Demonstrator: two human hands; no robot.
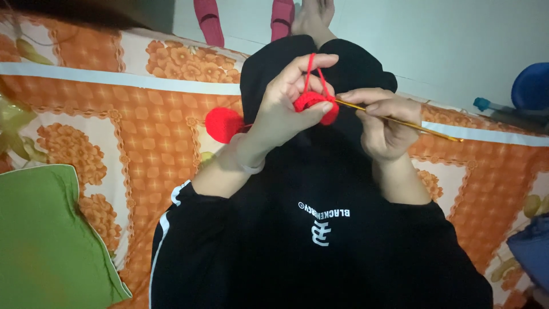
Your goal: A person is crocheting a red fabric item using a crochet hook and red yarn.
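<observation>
Red crochet piece (315,103) pinched in the left hand (289,106), held above the lap; a yarn strand (311,71) loops up over the raised index finger. Right hand (384,123) closed around a gold crochet hook (400,121), its tip at the work. Red yarn ball (224,124) rests on the orange floral sheet (114,126), beside the left wrist. Risk: slack tension on the finger could drop the loop off the hook; the ball may roll and tug.

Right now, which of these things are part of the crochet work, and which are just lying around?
In use:
left hand
right hand
red crochet piece
yellow crochet hook
red yarn ball

Lying about:
green cushion
orange floral sheet
pink slippers
blue object
</observation>
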